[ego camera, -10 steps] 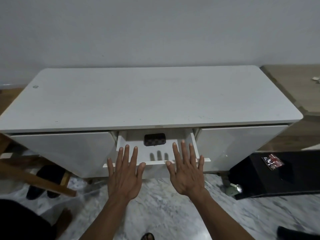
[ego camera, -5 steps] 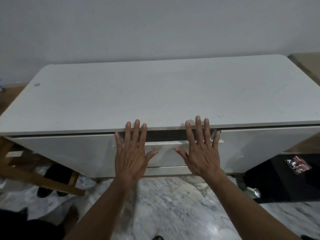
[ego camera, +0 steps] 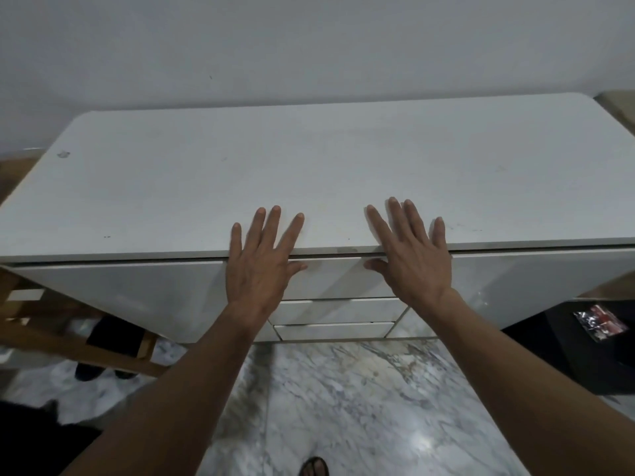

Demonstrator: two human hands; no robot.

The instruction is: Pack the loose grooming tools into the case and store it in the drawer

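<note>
With the drawer (ego camera: 335, 276) shut flush under the desk (ego camera: 309, 173) and the case out of sight, presumably inside, both hands, left (ego camera: 263, 266) and right (ego camera: 410, 262), lie flat with fingers spread, holding nothing; a hard shove could rebound the drawer open.

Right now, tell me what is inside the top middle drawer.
Nothing inside shows: the top middle drawer is shut flush under the cabinet top. The left hand and right hand lie flat-fingered over its front, so its contents are hidden.
</note>
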